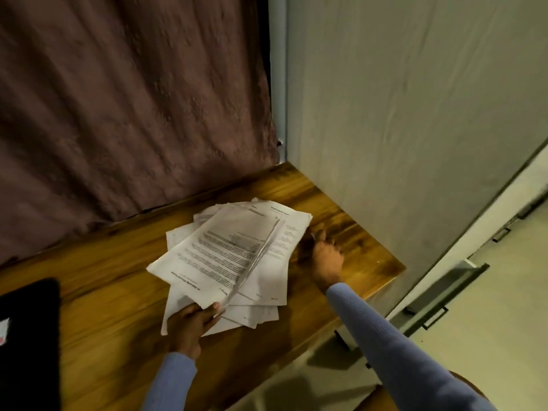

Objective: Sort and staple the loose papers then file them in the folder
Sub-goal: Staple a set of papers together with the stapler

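Head view shows me a wooden table (98,295) with a messy heap of loose papers (267,262) lying on it, and I place everything else against that heap. My left hand (192,320) is at the heap's near edge, thumb on top and fingers curled under, pinching the near corner of the top sheet (219,250), a printed page that lifts and curls along its right side above the rest. My right hand (326,256) sits just right of the heap, down on the table beside the sheets' right edge; its fingers look loosely bent, and I cannot tell whether they hold anything, since the picture is blurred there. Both sleeves are blue. Far left of the heap, at the table's near left, lies a flat black thing (28,336) that I cannot identify. Behind the heap hangs a brown curtain (133,99), and to its right stands a pale wall (400,114).
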A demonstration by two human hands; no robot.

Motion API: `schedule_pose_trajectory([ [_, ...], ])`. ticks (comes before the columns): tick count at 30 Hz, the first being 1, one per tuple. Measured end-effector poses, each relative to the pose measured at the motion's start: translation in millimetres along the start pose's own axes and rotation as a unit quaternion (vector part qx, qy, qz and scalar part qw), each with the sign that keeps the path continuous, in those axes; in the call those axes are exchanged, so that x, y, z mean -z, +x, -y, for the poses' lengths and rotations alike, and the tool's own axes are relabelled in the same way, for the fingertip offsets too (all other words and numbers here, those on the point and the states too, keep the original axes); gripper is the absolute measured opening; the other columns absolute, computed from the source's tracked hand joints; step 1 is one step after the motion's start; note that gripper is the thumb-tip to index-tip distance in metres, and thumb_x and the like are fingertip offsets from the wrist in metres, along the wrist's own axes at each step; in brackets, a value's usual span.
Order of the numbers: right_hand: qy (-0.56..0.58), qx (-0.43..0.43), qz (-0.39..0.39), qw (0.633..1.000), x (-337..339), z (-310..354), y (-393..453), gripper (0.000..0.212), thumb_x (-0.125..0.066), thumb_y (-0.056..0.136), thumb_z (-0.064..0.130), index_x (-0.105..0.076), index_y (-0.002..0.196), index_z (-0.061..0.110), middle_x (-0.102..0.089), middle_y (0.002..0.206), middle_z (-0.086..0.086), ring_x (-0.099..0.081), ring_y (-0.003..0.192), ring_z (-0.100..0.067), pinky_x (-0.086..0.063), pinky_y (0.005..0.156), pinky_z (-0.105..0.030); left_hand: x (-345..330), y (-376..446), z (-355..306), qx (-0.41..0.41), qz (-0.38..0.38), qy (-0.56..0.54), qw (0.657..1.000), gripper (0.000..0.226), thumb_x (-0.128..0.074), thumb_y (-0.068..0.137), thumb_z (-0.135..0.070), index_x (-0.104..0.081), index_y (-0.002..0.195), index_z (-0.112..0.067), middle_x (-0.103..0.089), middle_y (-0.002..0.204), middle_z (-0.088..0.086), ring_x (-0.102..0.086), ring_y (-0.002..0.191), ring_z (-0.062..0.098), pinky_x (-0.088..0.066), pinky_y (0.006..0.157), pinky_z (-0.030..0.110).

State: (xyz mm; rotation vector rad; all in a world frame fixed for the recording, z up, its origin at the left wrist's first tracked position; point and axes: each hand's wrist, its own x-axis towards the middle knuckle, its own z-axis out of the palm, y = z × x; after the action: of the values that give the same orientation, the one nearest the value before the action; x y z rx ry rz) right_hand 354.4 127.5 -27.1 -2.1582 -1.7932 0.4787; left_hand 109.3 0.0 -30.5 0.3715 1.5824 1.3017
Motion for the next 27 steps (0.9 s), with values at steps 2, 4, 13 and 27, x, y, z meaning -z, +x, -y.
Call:
schedule_pose_trajectory([
  [2,0.095,0.059,-0.019,0.994,9.6,14.9,-7.4,0.061,-0.064,0.085,0.026,-0.031,0.135,0.014,-0.058,0.123,-0.014,-0.059,0.107,-0.033,-0.052,0.088,-0.044,1.8,1.8,-1.8,0.016,-0.003,-0.005,1.0,0.027,-0.067,0.076,0.011,-0.064,0.102,0.009,-0.068,0.097,0.024,-0.068,0.081,0.032,-0.058,0.056,0.023],
  [4,0.218,0.101,-0.019,0.97,22.3,32.5,-18.5,0.056,-0.075,0.075,0.026,-0.045,0.12,0.013,-0.066,0.107,-0.009,-0.065,0.093,-0.026,-0.057,0.077,-0.04,4.0,2.3,-4.3,0.028,-0.011,-0.013,0.999,0.027,-0.067,0.076,0.012,-0.064,0.102,0.006,-0.068,0.097,0.021,-0.067,0.079,0.028,-0.057,0.054,0.022],
  [13,0.744,-0.166,0.308,0.569,20.9,101.0,-55.6,0.015,-0.061,0.082,0.003,-0.062,0.096,0.011,-0.072,0.085,-0.009,-0.067,0.082,-0.018,-0.054,0.075,-0.027,16.3,2.0,-18.0,0.049,-0.024,-0.033,0.998,0.029,-0.071,0.072,0.012,-0.065,0.1,0.005,-0.068,0.098,0.017,-0.067,0.074,0.022,-0.054,0.05,0.018],
  [27,0.341,-0.031,0.381,0.859,-22.7,121.6,-89.6,0.036,-0.056,0.086,0.047,-0.061,0.092,0.012,-0.06,0.069,-0.004,-0.053,0.057,-0.014,-0.047,0.055,-0.025,35.4,18.0,-31.3,0.07,0.06,-0.054,0.994,0.028,-0.064,0.081,0.006,-0.063,0.107,-0.003,-0.069,0.102,0.01,-0.069,0.08,0.016,-0.055,0.056,0.017],
])
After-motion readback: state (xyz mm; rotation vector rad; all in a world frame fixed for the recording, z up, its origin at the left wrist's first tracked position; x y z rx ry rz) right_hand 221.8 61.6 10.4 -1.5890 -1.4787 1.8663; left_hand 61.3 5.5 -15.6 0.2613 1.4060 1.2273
